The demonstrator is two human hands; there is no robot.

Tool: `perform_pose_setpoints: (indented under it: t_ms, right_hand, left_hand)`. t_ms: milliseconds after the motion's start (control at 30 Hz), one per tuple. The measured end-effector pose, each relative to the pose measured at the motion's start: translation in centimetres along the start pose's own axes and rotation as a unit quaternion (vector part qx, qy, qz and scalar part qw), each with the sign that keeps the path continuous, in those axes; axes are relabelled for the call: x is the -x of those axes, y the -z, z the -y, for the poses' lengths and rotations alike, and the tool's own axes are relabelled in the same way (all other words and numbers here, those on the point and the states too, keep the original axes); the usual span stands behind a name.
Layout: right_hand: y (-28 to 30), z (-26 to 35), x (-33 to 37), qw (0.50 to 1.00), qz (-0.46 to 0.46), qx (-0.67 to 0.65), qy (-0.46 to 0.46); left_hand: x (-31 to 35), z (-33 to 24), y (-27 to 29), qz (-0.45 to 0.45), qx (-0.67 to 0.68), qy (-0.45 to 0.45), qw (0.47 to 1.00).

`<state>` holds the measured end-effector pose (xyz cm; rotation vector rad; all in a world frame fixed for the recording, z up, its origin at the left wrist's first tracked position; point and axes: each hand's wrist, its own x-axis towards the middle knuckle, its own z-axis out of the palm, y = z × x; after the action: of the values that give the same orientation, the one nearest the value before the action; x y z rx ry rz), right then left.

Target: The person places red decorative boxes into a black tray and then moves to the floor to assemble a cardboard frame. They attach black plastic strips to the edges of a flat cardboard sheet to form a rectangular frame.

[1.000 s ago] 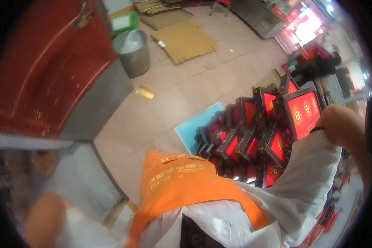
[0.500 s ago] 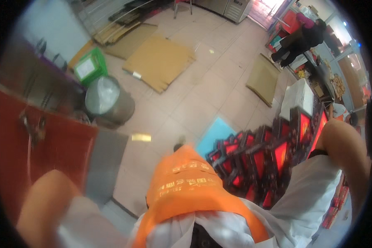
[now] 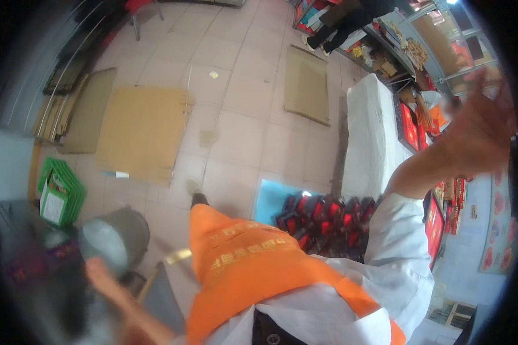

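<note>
My right hand (image 3: 480,129) is raised at the right side, its fingers stretched apart with nothing between them. Beyond it lies a table bearing red and black gift boxes (image 3: 408,125). My left hand (image 3: 101,279) is low at the left, smeared by motion, so its fingers cannot be made out. It appears nearest to a grey metal bin (image 3: 135,233) with a pale liner. An orange apron (image 3: 247,253) over white sleeves covers my front. Beside it on the right is a pile of dark boxes with red panels (image 3: 328,224), partly hidden by my right sleeve.
A blue sheet (image 3: 270,201) lies by the pile. Flattened cardboard (image 3: 141,135) covers floor at the left, with another piece (image 3: 307,86) farther right. Green crates (image 3: 63,192) stand near the bin. A white-covered table (image 3: 368,138) runs along the right. A person (image 3: 351,23) stands at the far shelf.
My view has swung to the right, so the cardboard and bin sit farther left. My right hand has come into view, raised and spread. The left hand now appears near the bin.
</note>
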<state>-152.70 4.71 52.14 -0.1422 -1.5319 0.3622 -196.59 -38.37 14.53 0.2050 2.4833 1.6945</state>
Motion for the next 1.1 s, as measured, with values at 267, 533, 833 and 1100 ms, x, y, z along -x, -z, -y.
perform_pose_setpoints:
  t_ms: [267, 533, 833, 1100]
  right_hand:
    - [3.2, -32.1, 22.1, 0.747, 0.144, 0.224, -0.609]
    - [13.8, -55.3, 51.5, 0.474, 0.457, 0.358, -0.662]
    - [20.0, -82.7, 75.9, 0.447, 0.498, 0.453, -0.589]
    - [37.4, -89.8, 89.7, 0.219, 0.428, 0.689, -0.542]
  left_hand:
    - [-3.8, 5.6, -35.1, 0.425, -0.195, 0.094, 0.879]
    - [-12.2, 10.0, -58.5, 0.44, -0.266, 0.119, 0.849]
    - [-24.0, 42.3, -74.3, 0.354, -0.448, -0.031, 0.82]
    - [-29.0, 52.3, -80.4, 0.408, -0.516, -0.247, 0.711]
